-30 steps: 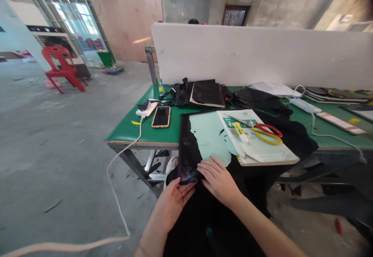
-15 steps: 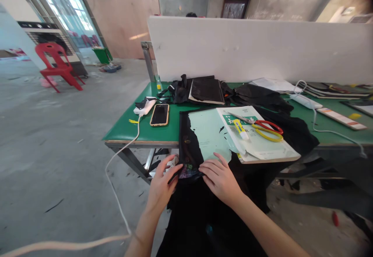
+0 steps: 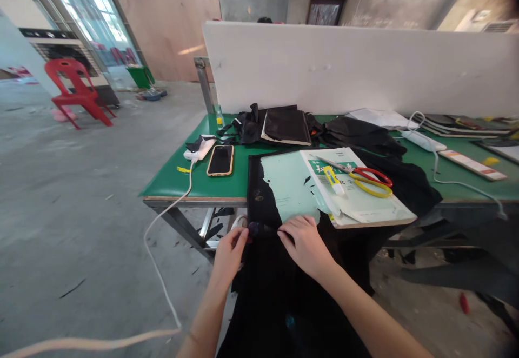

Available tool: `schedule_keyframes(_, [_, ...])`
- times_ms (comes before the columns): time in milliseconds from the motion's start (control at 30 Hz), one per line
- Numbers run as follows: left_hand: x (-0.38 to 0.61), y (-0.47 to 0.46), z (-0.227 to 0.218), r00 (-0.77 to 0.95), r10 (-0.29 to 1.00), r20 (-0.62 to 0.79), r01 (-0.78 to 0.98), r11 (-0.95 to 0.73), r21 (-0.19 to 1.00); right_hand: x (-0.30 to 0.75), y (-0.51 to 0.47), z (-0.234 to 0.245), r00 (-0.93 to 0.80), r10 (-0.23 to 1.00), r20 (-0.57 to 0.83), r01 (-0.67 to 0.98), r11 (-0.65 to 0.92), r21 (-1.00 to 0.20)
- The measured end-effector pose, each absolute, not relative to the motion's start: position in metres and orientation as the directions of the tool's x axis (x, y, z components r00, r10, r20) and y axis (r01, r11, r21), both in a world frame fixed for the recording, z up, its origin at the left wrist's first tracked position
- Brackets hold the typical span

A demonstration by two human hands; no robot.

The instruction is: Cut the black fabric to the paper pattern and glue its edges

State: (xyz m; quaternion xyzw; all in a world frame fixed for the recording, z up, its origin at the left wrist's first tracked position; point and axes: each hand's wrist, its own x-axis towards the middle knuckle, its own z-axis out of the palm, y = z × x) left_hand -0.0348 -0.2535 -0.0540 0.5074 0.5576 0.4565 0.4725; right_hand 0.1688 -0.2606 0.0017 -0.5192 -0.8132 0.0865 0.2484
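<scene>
A thin black sheet (image 3: 259, 201) lies at the table's front edge; I cannot tell whether it is cloth or paper. Pale green paper (image 3: 287, 185) with ragged edges covers part of it. My left hand (image 3: 231, 250) pinches the sheet's near left corner. To the right, my right hand (image 3: 304, 242) holds the same near edge, thumb and fingers together, knuckles beside the pale green paper. A dark strip of the edge spans the gap between both hands. A book (image 3: 373, 201) rests against the paper, with scissors (image 3: 368, 177) and a glue stick (image 3: 333, 180) on top.
Left on the green table (image 3: 170, 177) are a phone (image 3: 220, 160) and a white power strip (image 3: 198, 148), its cable hanging to the floor. A black-covered book (image 3: 287, 126) and black scraps sit behind. A white partition (image 3: 344, 71) closes the back; a red chair (image 3: 79, 90) stands far left.
My fingers have drawn together into pinches on the sheet's near edge. The coloured shiny patch between my hands has turned mostly dark as the edge was lifted or folded.
</scene>
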Motion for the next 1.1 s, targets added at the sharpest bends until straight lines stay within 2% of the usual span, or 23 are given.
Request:
schedule_keyframes(233, [-0.021,-0.258,-0.060,-0.140,0.968,-0.208,-0.145,0.187,0.971,0.159,-0.253,0.004,-0.268,0.916,0.298,0.862,0.366,-0.350])
schedule_keyframes(433, [-0.015,-0.262,-0.061,-0.204,0.946,-0.252,-0.248,0.199,0.948,0.153,-0.249,-0.001,-0.235,0.914,0.330,0.897,0.335,-0.290])
schedule_keyframes(633, [-0.018,-0.258,-0.063,-0.150,0.931,-0.332,-0.333,0.268,0.904,0.150,-0.241,-0.002,-0.236,0.913,0.331,0.912,0.326,-0.249])
schedule_keyframes(867, [-0.018,-0.245,-0.058,-0.012,0.947,-0.320,-0.332,0.298,0.895,0.149,-0.240,-0.004,-0.244,0.896,0.370,0.912,0.342,-0.226])
schedule_keyframes(1000, [-0.015,-0.240,-0.061,-0.011,0.938,-0.345,-0.306,0.326,0.895,0.150,-0.239,-0.005,-0.234,0.866,0.442,0.917,0.348,-0.197])
schedule_keyframes(1067, [-0.014,-0.239,-0.063,-0.022,0.933,-0.358,-0.304,0.335,0.892,0.151,-0.245,-0.004,-0.201,0.836,0.511,0.908,0.354,-0.223])
schedule_keyframes(1100, [-0.013,-0.239,-0.063,-0.028,0.932,-0.362,-0.306,0.337,0.890,0.150,-0.250,-0.004,-0.169,0.826,0.537,0.891,0.361,-0.275])
